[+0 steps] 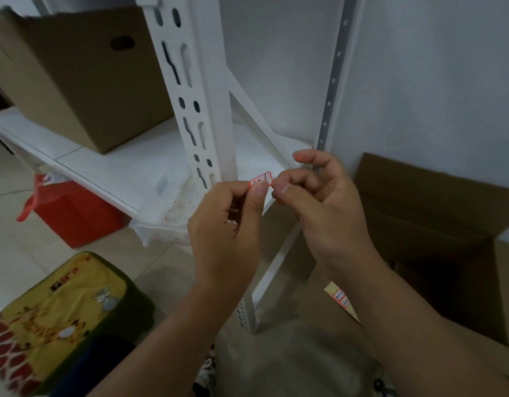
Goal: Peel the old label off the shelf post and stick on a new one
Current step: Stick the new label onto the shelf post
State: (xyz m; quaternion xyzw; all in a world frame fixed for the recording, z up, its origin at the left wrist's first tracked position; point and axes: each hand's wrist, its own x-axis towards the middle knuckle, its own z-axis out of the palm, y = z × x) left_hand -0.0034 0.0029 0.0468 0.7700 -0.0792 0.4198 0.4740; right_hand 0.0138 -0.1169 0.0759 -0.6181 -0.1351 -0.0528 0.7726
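A small white label with a red border [261, 179] is held in the air just right of the white slotted shelf post [196, 90]. My left hand [227, 227] pinches its left end between thumb and forefinger. My right hand [316, 202] pinches its right end with the fingertips, index finger raised. Handwriting on the label is partly hidden by my thumb. A yellow sheet of red-bordered labels [340, 300] lies lower right, partly hidden behind my right forearm.
A brown cardboard box [75, 75] stands on the white shelf board [118, 167]. An open cardboard box [436, 224] sits on the floor at the right. A red bag [72, 210] lies under the shelf, and a yellow patterned cushion [61, 319] at the lower left.
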